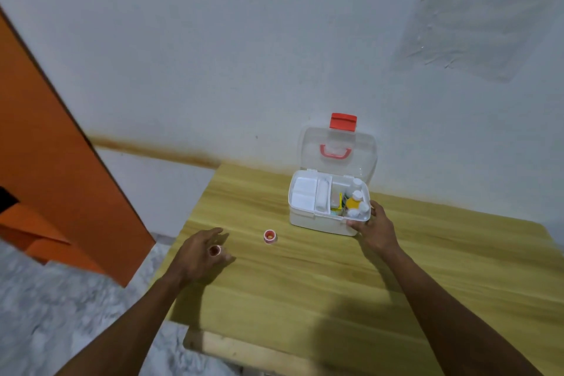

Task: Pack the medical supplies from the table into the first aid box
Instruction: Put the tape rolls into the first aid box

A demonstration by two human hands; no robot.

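The white first aid box [308,220] stands open at the back of the wooden table [305,284], its clear lid [363,159] with a red latch leaning against the wall. Inside, a white tray fills the left half; several white-capped bottles, one yellow, and small packets fill the right. My right hand [374,227] grips the box's front right corner. A small red-and-white roll [270,236] stands on the table left of the box. My left hand [203,252] hovers left of it, fingers loosely curled around a second small red-and-white roll [215,250].
The table's left edge runs just beside my left hand, with grey mottled floor below. An orange door or panel [61,192] stands to the far left. A white wall rises directly behind the box.
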